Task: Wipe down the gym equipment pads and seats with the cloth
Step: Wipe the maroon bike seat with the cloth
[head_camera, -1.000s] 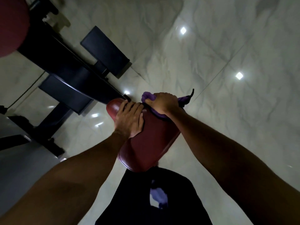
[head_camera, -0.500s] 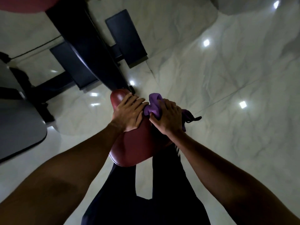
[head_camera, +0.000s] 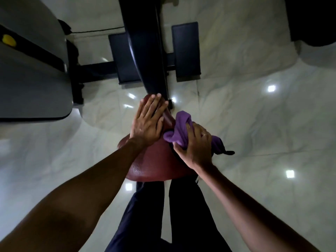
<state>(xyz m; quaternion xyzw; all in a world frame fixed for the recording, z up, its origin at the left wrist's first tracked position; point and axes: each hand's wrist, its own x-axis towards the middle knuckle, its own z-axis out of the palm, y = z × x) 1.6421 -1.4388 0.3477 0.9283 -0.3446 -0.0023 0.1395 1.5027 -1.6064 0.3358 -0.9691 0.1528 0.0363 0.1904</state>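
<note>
Seat: maroon padded seat [head_camera: 151, 166] on a black frame [head_camera: 145, 51]. The narrow nose points away from the person and the wide end is nearest.
Cloth: purple cloth [head_camera: 179, 127], bunched against the seat's right edge, with a tail hanging off past the hand.
Right hand: right hand [head_camera: 195, 149] is curled round the cloth, gripping it and pressing it to the seat's right side. There is a ring [head_camera: 204, 135] on one finger.
Left hand: left hand [head_camera: 148, 122] lies flat on the seat top toward the nose, fingers [head_camera: 150, 106] straight and spread, holding nothing. It is probably there to steady the seat.
Progress: mid-wipe on this one seat, by the look of it. The cloth is at the right flank, and no wet streak shows which parts are done.
Left to do: likely the rest of this seat, then the other pads. None of those is plainly in view.
Surroundings: two black footplates [head_camera: 185, 51] flank the frame on a glossy marble floor [head_camera: 254, 124]. A grey panel [head_camera: 32, 79] at left carries a yellow mark [head_camera: 8, 40].
Writing: none readable. No brand or label is visible on the seat, frame or panel.
</note>
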